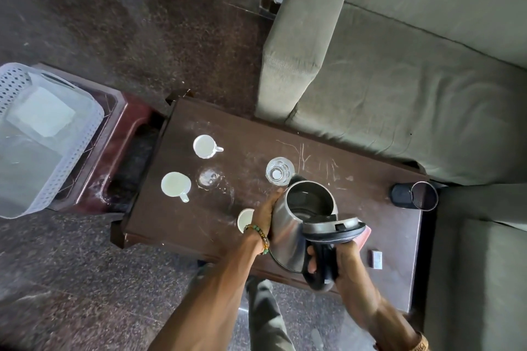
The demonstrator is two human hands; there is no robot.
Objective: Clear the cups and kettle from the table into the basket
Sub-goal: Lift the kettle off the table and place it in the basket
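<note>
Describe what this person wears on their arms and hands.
No sleeves or gloves show. The left hand has a bracelet of green and amber beads at its wrist. The right hand has a tan band at its wrist, partly cut off.

The person's left forearm (216, 288) is bare, and at its wrist, just behind the left hand (263, 216), sits a bracelet (260, 236) of round beads, mostly amber-brown and orange with a few green ones strung among them. The right forearm (368, 302) is bare as well, and behind the right hand (343, 261), at the lower edge of the view, a tan, ribbed-looking band (421, 344) circles the wrist, cut off too much to tell what it is. Between the arms a leg shows in loose grey-olive trousers (265, 316) with soft creases in the cloth.
</note>
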